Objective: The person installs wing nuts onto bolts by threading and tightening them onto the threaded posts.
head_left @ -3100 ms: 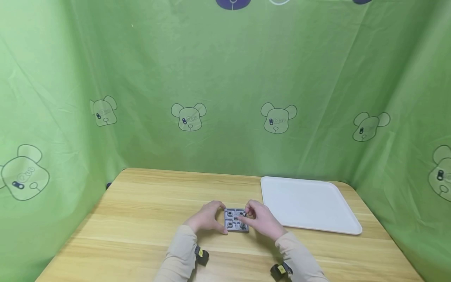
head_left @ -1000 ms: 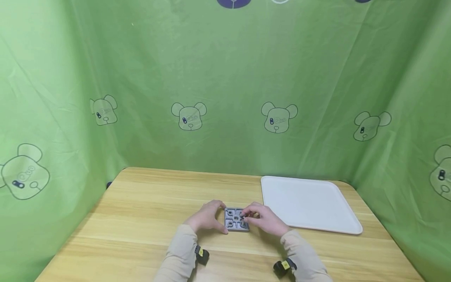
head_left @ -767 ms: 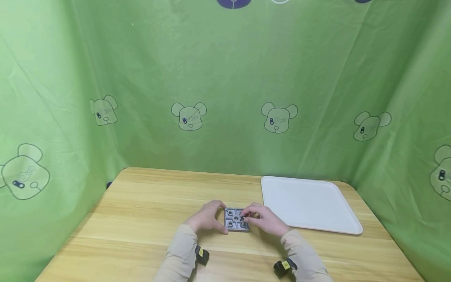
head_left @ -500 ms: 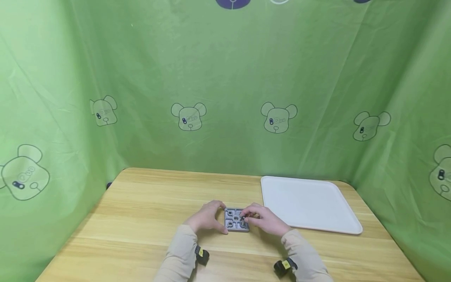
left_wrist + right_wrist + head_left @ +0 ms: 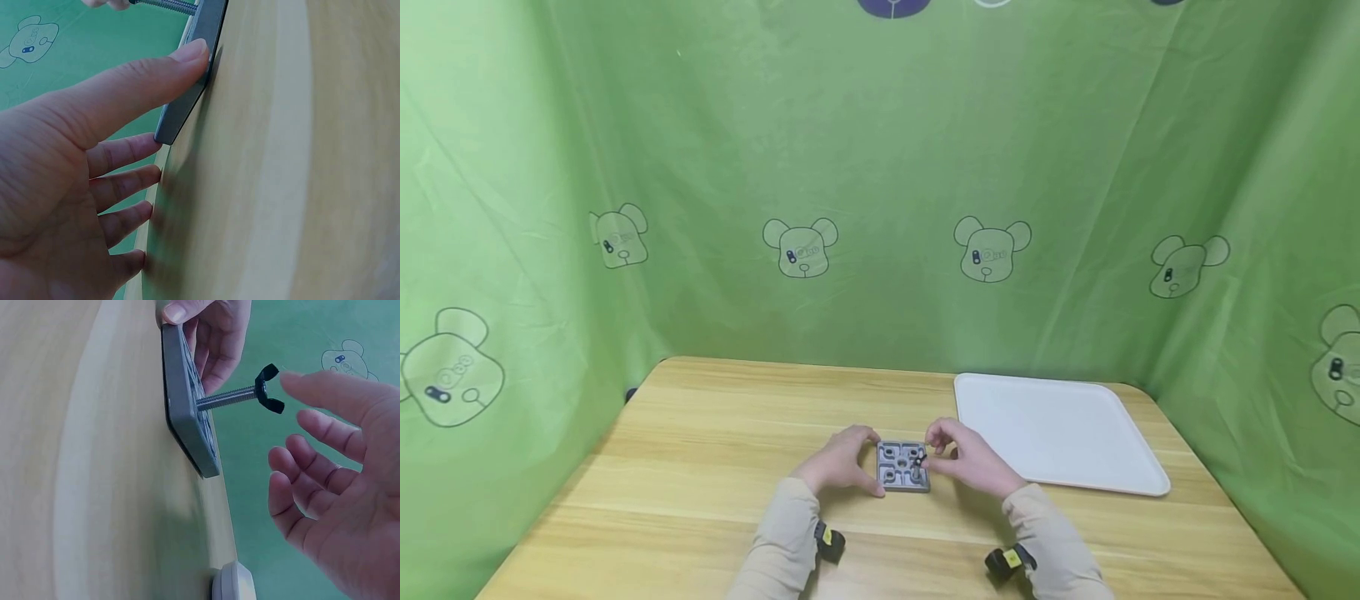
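A square grey metal plate [image 5: 901,486] with recesses and holes lies on the table. My left hand [image 5: 838,465] holds its left side, the thumb on the near corner and the index finger at the far one. From the plate's right part a threaded wing bolt [image 5: 228,398] stands up, topped by black wings. My right hand [image 5: 973,464] is beside those wings with its fingers loosely bent and spread apart. In the right wrist view the thumb tip comes very close to the wings; whether it touches them I cannot tell. The left wrist view shows the plate [image 5: 178,119] edge-on.
A white tray [image 5: 1060,433] lies at the back right of the wooden table [image 5: 737,417], close to my right hand. Green cloth [image 5: 880,317] with bear-head prints hangs behind and along both sides.
Half a second ago my right fingers pinched the wing bolt's black wings; now the index finger has lifted away and the fingers have spread. My left hand and the plate have stayed put.
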A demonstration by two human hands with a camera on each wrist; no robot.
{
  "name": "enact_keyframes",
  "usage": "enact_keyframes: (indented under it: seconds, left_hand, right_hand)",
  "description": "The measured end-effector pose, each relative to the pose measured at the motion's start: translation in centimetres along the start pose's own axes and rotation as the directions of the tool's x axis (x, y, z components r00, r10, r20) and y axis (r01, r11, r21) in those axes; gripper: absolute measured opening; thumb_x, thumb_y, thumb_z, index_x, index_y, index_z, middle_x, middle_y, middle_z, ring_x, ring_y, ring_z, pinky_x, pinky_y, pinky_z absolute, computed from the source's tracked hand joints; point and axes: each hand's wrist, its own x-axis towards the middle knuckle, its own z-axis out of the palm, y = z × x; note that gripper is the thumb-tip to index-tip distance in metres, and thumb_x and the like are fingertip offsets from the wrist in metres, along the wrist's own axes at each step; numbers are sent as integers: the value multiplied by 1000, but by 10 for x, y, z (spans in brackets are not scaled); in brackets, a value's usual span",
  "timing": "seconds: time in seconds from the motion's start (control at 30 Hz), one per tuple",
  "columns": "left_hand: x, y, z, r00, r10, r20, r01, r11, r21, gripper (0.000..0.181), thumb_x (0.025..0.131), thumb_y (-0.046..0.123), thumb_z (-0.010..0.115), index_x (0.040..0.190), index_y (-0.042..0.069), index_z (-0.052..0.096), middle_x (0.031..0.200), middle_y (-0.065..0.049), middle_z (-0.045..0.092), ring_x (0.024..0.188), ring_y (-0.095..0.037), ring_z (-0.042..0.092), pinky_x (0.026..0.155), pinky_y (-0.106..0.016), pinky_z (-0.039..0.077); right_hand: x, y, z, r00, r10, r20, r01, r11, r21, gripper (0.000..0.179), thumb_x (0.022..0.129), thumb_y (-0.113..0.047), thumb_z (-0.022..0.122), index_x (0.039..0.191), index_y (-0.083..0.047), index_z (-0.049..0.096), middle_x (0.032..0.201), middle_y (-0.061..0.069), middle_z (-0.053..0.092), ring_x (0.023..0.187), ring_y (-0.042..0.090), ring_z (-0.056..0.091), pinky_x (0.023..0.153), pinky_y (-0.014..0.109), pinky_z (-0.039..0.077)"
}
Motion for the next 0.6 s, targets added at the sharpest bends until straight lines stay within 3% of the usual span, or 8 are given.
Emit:
enact_keyframes:
  seconds: [0.2, 0.6]
  left_hand:
    - [0, -1, 0, 1000, 1, 1, -1, 1000, 0, 83, 60, 32, 90, 130, 5, 53, 138, -16, 53, 131, -34, 48, 115, -50, 36]
    - [-1, 1, -1, 1000, -8, 6, 8, 1000, -2, 83, 61, 32, 90, 129, 6, 53, 141, -15, 52, 132, -34, 46, 116, -51, 35]
  right_hand:
    - [1, 2, 5, 1000, -27, 4, 27, 999, -38, 27, 80, -13, 75, 104, -5, 64, 104, 11, 61, 91, 21, 58, 76, 26, 55]
    - [0, 1, 16, 1000, 2, 8, -2, 999, -38, 15, 82, -14, 73, 96, -13, 69, 103, 2, 60, 93, 22, 57, 77, 27, 50]
